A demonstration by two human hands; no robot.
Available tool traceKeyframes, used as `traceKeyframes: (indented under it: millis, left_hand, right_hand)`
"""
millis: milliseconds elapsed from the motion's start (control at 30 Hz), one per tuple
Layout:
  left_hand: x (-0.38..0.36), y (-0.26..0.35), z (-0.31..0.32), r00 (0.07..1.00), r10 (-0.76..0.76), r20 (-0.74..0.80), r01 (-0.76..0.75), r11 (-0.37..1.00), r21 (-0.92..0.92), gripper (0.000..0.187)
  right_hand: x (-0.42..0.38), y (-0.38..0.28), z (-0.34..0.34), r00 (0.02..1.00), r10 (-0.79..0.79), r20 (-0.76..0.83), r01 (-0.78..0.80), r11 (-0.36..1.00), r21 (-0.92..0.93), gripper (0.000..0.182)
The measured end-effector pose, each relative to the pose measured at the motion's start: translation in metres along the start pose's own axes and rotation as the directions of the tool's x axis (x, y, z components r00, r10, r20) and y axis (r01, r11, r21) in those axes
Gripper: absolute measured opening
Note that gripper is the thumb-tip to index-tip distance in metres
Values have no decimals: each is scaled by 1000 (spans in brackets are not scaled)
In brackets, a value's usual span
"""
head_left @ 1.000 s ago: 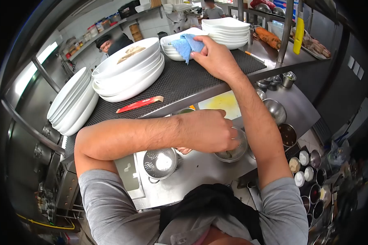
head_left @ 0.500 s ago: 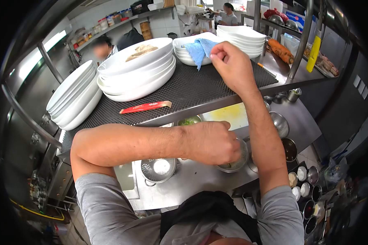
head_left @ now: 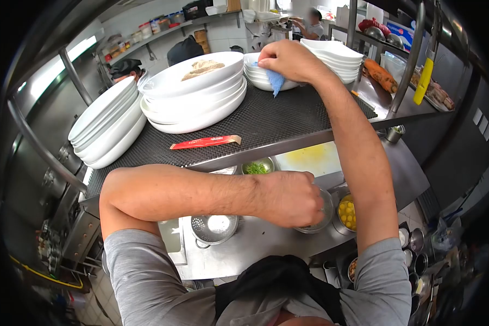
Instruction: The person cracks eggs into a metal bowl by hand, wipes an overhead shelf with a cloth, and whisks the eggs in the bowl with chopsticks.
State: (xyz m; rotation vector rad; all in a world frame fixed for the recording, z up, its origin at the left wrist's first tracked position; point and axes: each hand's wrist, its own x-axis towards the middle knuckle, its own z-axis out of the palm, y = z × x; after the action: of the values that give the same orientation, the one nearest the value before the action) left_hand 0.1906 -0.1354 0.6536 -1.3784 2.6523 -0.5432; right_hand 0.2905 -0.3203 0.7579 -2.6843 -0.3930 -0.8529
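Observation:
My right hand (head_left: 289,58) is raised over the shelf at a stack of white bowls (head_left: 251,76). Its fingers are closed on a blue cloth (head_left: 275,82), part of which hangs over the bowl's rim. My left hand (head_left: 292,200) is closed in a fist, back upward, above a metal bowl (head_left: 326,214) on the counter below. Whatever its fingers hold is hidden. Beside that bowl stands a metal container with yellow egg yolks (head_left: 347,213). A bowl of chopped greens (head_left: 257,167) sits behind my left wrist.
Stacks of white plates (head_left: 195,111) stand on the black shelf mat (head_left: 277,122), near a red paper packet (head_left: 205,142). A metal post (head_left: 410,60) and a yellow-handled tool (head_left: 424,81) are at right. A colander (head_left: 214,228) stands below. Other people are in the background.
My right hand has moved left over the blue cloth, which now shows less. My left hand stays closed above the bowl. The view has shifted slightly, and the yolks have come into sight.

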Motion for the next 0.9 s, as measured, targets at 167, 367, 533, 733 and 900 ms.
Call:
traceKeyframes:
  millis: [167, 367, 533, 733, 900]
  left_hand:
    - [1, 0, 1, 1000, -9, -2, 9, 1000, -24, 14]
    - [1, -1, 1, 1000, -5, 18, 5, 999, -40, 14]
    - [2, -1, 6, 1000, -10, 23, 12, 997, -76, 13]
    - [3, -2, 7, 999, -12, 50, 16, 996, -90, 11]
    - [3, -2, 9, 998, -16, 61, 21, 996, -92, 11]
  right_hand:
    - [-4, 23, -7, 971, 103, -217, -31, 950, 311, 27]
    - [-27, 35, -18, 900, 248, -360, 73, 726, 684, 20]
    - [-47, 33, -28, 887, 334, -319, 113, 512, 852, 16]
    - [-69, 31, -31, 920, 372, -124, -45, 413, 910, 26]
    - [-77, 23, -27, 912, 350, -213, -53, 615, 787, 23]
